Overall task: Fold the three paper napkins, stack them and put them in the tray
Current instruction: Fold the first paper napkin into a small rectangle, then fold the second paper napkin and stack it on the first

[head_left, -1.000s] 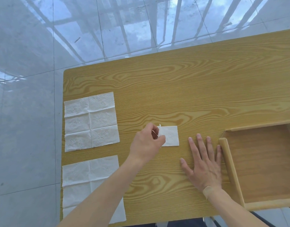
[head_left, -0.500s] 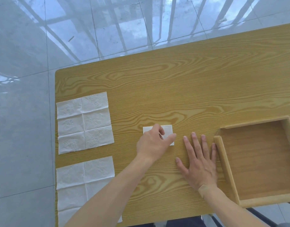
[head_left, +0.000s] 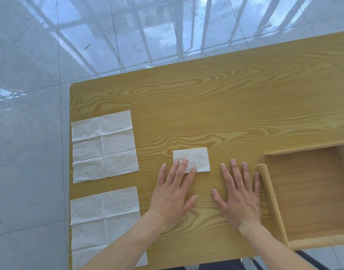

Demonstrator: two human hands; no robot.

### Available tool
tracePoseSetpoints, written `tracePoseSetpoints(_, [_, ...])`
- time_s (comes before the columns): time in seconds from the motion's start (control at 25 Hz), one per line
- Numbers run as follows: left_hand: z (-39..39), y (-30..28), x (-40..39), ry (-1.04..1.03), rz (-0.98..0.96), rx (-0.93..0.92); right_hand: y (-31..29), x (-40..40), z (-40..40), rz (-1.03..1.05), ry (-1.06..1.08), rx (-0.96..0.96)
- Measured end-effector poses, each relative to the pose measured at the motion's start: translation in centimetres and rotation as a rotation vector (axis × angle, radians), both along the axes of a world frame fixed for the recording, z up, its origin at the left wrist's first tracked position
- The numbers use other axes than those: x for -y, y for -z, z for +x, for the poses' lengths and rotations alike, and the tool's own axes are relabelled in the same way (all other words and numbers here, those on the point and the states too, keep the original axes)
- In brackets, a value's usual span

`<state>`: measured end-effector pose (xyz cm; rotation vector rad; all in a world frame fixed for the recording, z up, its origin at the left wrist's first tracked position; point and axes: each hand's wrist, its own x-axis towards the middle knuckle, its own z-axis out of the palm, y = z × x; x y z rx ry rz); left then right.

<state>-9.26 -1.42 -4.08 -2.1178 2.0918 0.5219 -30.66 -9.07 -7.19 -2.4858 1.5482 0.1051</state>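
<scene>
A small folded white napkin lies flat near the middle of the wooden table. My left hand is spread flat with its fingertips resting on the napkin's near left edge. My right hand lies flat on the table, fingers apart, between the napkin and the wooden tray, holding nothing. Two unfolded white napkins lie at the table's left edge: the farther napkin and the nearer napkin, partly hidden by my left forearm.
The tray stands at the right with nothing inside, its left wall touching my right little finger. The table's left and near edges drop to a glossy tiled floor. Bare wood stretches behind the folded napkin.
My left hand has let go of the napkin's corner and opened flat, sliding back toward me so only the fingertips rest on it. The napkin now lies fully flat.
</scene>
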Motion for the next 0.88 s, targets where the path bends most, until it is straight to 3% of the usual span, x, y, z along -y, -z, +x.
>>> tracePoseSetpoints(0.2, [-0.1,-0.3,2.0,-0.033,-0.022,0.044,0.1,0.0,-0.1,-0.001,0.006,-0.021])
tracePoseSetpoints(0.36, [0.4,-0.9,0.9,-0.055,-0.191,-0.071,-0.1,0.1,0.1,0.008,0.015,-0.012])
tracePoseSetpoints(0.52, [1.5,-0.6,-4.9,-0.106,-0.383,-0.166,-0.5,0.2,0.0,0.039,0.030,0.001])
tracePoseSetpoints(0.88, [4.0,-1.2,-18.7,-0.261,-0.428,-0.058,-1.8,-1.4,0.8,0.081,0.022,-0.006])
